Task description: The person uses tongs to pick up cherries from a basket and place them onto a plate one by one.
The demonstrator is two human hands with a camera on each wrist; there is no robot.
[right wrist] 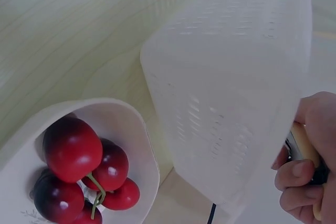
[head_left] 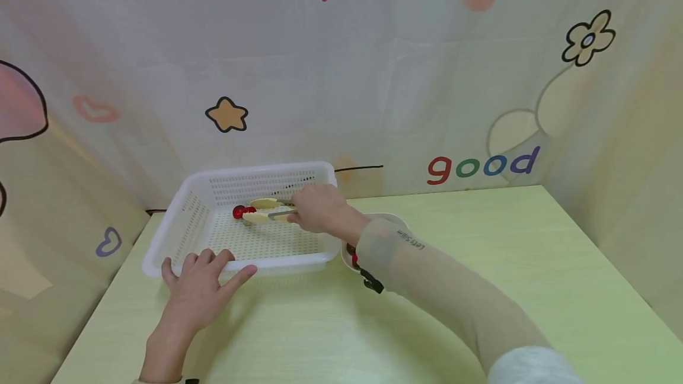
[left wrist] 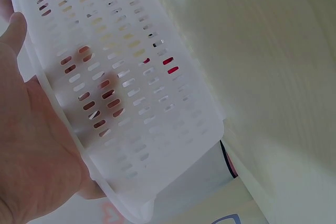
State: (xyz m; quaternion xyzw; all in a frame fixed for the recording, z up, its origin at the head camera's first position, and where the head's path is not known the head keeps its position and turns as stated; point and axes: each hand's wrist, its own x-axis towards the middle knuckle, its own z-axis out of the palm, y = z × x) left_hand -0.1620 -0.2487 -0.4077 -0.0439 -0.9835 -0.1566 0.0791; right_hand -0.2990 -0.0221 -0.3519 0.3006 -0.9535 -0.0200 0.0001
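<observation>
My right hand grips a pair of tongs with pale yellow tips and metal arms, reaching over the right side of a white plastic basket. Red cherries lie at the tong tips, low inside the basket; whether the tips pinch one I cannot tell. In the right wrist view, the fingers curl round a yellow tong handle. My left hand holds the basket's near rim at the left. Its fingers hang inside, seen through the slots in the left wrist view, with the thumb spread along the rim.
A white bowl with several dark red cherries and green stems stands right of the basket, partly hidden under the right forearm in the head view. The pale wooden table meets a printed curtain behind.
</observation>
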